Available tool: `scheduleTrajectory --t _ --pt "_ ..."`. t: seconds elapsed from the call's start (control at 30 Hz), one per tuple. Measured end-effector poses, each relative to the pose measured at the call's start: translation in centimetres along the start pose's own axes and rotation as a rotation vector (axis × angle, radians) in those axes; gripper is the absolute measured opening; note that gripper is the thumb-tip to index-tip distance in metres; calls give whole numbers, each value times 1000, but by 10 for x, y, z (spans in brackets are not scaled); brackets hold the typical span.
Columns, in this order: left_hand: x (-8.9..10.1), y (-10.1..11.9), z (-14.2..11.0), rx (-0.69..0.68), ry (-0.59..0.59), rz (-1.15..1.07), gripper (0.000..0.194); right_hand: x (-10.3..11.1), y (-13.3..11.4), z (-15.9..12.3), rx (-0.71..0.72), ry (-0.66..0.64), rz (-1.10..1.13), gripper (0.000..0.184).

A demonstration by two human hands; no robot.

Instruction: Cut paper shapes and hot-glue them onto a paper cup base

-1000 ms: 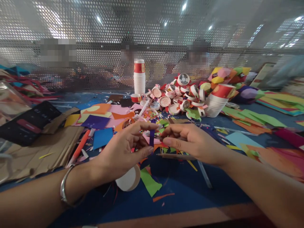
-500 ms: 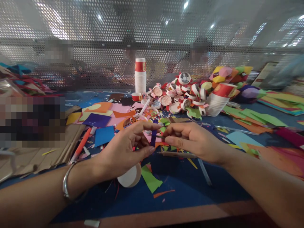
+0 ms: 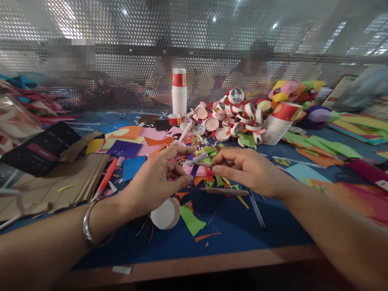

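My left hand reaches in from the left, its fingers curled and the thumb at the lower end of a narrow purple paper strip. Facing it, my right hand is closed on a thin metal tool whose tip meets the strip; its exact kind is hidden by the fingers. Below the right hand lies a slim pencil-like stick. A round white paper disc rests under my left wrist, beside a green paper scrap.
A stack of paper cups stands at the back, near a heap of decorated cup-bottom rings. Another cup stack leans at right. Coloured paper, an orange pen, cardboard and a phone lie left.
The purple strip stood upright between my left index finger and thumb; now it slants from the thumb to the tool, and the index finger is off its top. The view has shifted slightly.
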State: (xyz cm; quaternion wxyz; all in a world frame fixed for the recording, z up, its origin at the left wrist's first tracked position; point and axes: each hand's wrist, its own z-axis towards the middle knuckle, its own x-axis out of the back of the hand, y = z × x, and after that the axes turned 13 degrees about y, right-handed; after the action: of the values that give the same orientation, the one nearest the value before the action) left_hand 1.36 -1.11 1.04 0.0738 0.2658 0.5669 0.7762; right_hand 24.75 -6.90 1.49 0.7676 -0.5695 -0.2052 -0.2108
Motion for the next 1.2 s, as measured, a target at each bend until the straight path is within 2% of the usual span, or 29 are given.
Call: scheduleTrajectory --t 0.13,0.33,0.5,0.7,0.93,1.2 --pt "1 0 0 28 32 59 56 6 2 -2 8 -44 -78 29" --pt "0 2 -9 18 -37 201 56 9 -8 -20 -30 -127 -232 31" --pt "-2 5 -8 -40 -64 353 55 2 -11 -42 50 -159 -426 23" --pt "-6 3 -5 -101 -57 380 52 -8 -5 -60 93 -91 -563 27" --pt "-11 3 -5 -103 -110 357 50 -15 -2 -77 223 38 -634 26" --pt "-13 3 -4 -71 -113 427 50 -18 2 -85 253 147 -796 27"
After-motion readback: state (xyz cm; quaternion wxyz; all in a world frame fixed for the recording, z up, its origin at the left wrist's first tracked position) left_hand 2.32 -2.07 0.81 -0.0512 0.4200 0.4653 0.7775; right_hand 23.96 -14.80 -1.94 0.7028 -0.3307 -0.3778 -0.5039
